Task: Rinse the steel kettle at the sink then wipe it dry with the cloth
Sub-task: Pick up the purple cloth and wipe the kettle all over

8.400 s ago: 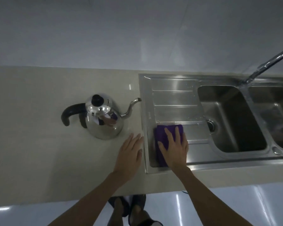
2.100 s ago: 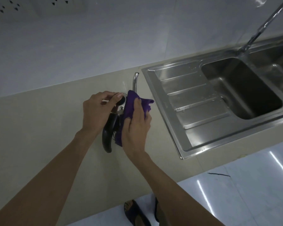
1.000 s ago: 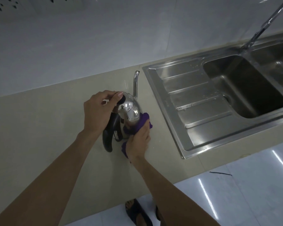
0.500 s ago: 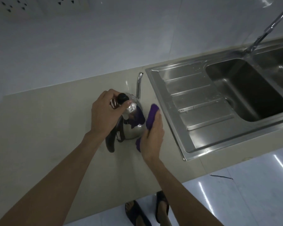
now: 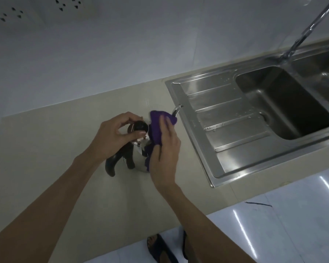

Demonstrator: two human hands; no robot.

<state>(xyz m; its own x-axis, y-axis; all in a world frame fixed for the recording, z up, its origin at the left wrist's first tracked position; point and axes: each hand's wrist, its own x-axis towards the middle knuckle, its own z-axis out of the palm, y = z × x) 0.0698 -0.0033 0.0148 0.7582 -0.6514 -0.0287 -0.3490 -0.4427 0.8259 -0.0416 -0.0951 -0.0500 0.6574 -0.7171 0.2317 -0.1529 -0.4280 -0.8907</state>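
Note:
The steel kettle (image 5: 139, 158) stands on the beige counter, its black handle (image 5: 114, 164) toward me and its thin spout (image 5: 177, 109) reaching the sink's left rim. My left hand (image 5: 114, 135) pinches the black lid knob (image 5: 140, 125) from above. My right hand (image 5: 165, 149) presses the purple cloth (image 5: 157, 126) flat against the kettle's right side and upper body, covering most of the steel there.
The steel sink (image 5: 235, 128) with a ribbed draining board lies to the right, its basin (image 5: 285, 103) beyond and the tap (image 5: 300, 35) arching above. The counter's front edge (image 5: 160, 230) is near me, and wall sockets (image 5: 8, 14) sit top left.
The cloth has slid from the kettle's lower right side up over its upper body near the spout. The spout has swung right toward the sink rim. My left hand stays on the knob.

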